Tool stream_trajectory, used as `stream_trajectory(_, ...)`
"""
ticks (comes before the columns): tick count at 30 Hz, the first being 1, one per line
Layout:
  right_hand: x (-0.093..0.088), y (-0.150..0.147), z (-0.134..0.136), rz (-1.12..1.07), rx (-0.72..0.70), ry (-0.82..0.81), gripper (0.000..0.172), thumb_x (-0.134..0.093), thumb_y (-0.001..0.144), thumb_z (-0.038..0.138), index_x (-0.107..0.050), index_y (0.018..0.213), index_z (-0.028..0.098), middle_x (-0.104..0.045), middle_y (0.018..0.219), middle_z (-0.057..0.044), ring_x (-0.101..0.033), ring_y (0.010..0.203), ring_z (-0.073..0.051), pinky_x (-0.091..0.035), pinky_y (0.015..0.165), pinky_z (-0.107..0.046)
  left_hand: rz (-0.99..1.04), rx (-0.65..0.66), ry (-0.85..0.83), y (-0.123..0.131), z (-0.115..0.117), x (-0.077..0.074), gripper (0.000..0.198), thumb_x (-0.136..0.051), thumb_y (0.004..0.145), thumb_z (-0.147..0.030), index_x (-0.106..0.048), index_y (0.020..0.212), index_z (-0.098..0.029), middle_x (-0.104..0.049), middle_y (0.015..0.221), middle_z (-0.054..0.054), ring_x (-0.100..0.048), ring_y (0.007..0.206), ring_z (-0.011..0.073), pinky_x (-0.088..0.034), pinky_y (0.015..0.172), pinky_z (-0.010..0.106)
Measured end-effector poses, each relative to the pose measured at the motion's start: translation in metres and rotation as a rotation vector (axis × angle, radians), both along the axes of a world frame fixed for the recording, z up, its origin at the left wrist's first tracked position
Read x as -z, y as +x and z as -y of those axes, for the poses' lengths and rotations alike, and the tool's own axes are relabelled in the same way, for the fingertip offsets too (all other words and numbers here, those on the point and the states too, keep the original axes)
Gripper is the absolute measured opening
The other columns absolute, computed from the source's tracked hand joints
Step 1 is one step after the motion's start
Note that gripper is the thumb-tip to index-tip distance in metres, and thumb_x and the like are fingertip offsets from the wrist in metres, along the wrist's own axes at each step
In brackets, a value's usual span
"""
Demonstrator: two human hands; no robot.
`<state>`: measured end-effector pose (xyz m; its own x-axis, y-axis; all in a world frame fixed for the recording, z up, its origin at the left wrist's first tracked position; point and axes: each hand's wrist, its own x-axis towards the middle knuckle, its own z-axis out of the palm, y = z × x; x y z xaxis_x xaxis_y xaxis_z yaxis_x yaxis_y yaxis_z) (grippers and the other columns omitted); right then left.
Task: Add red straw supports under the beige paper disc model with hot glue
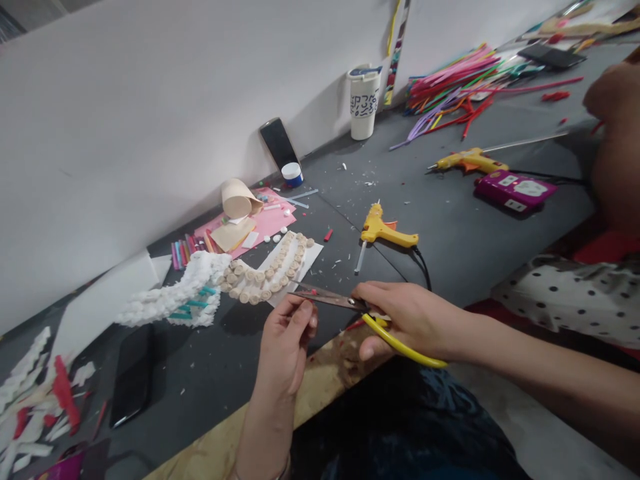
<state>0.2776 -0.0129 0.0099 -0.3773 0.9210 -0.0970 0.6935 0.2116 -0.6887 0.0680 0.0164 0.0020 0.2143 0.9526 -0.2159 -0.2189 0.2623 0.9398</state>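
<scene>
My right hand (413,320) is closed around the yellow-handled scissors (405,350), whose slightly parted blades point left. At the blades, the fingertips of my left hand (285,350) are pinched together. A small red piece (314,291) shows between the blades at those fingertips; its kind is too small to make out. Just beyond lies a white card (313,257) with rows of beige rolled coils (263,277). Left of it, touching or overlapping, is a curved shape covered in white bits (175,293) with teal strips (195,305).
A yellow glue gun (387,230) stands ahead of my right hand; another glue gun (470,160) lies beside a purple power strip (515,191). Pipe cleaners (455,83), a tumbler (364,103) and a leaning phone (279,143) are farther back. Another phone (133,373) lies left. Another person's arm (617,133) is at right.
</scene>
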Motion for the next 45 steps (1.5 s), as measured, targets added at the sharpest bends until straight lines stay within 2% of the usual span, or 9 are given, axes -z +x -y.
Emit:
stream_trajectory(10, -0.003, -0.002, 0.0, -0.006, 0.023, -0.029, 0.052, -0.063, 0.079, 0.072, -0.048, 0.083, 0.022, -0.063, 0.081, -0.002, -0.058, 0.065, -0.018, -0.034, 0.055, -0.026, -0.017, 0.008, -0.007, 0.0, 0.0, 0.002, 0.029, -0.08, 0.076, -0.038, -0.061, 0.068, -0.017, -0.051, 0.058, -0.004, -0.042, 0.053, 0.0063, -0.032, 0.051, 0.018)
stream_trajectory(17, 0.001, 0.0, 0.0, -0.005, 0.002, -0.049, 0.045, -0.068, 0.081, 0.061, -0.045, 0.082, 0.022, -0.061, 0.08, -0.001, -0.053, 0.064, -0.015, -0.034, 0.058, -0.025, -0.02, 0.016, -0.001, 0.001, 0.0, 0.0, 0.031, -0.08, 0.075, -0.038, -0.06, 0.066, -0.016, -0.051, 0.057, -0.003, -0.041, 0.052, 0.0065, -0.031, 0.051, 0.019)
stream_trajectory(28, 0.005, 0.001, 0.003, -0.059, 0.038, -0.067, 0.065, -0.048, 0.075, 0.087, -0.046, 0.079, 0.022, -0.058, 0.071, -0.001, -0.049, 0.06, -0.015, -0.032, 0.055, -0.025, 0.011, 0.01, -0.033, 0.003, 0.0, -0.001, 0.031, -0.084, 0.071, -0.037, -0.061, 0.066, -0.016, -0.053, 0.057, -0.004, -0.042, 0.052, 0.0058, -0.032, 0.051, 0.017)
stream_trajectory(36, 0.028, 0.001, 0.007, -0.029, 0.062, -0.014, 0.065, -0.033, 0.086, 0.082, -0.053, 0.078, 0.021, -0.056, 0.062, -0.002, -0.047, 0.053, -0.014, -0.031, 0.054, -0.026, 0.01, 0.04, -0.102, 0.007, 0.001, 0.012, 0.028, -0.084, 0.07, -0.038, -0.067, 0.073, -0.016, -0.053, 0.056, -0.004, -0.042, 0.052, 0.005, -0.03, 0.049, 0.016)
stream_trajectory(45, 0.036, 0.0, 0.015, 0.007, 0.073, 0.027, 0.056, -0.035, 0.093, 0.071, -0.055, 0.077, 0.021, -0.061, 0.061, -0.004, -0.054, 0.053, -0.016, -0.032, 0.053, -0.025, 0.069, 0.041, -0.165, 0.008, 0.005, 0.028, 0.031, -0.085, 0.069, -0.04, -0.068, 0.078, -0.016, -0.053, 0.055, -0.005, -0.04, 0.049, 0.0039, -0.028, 0.048, 0.016)
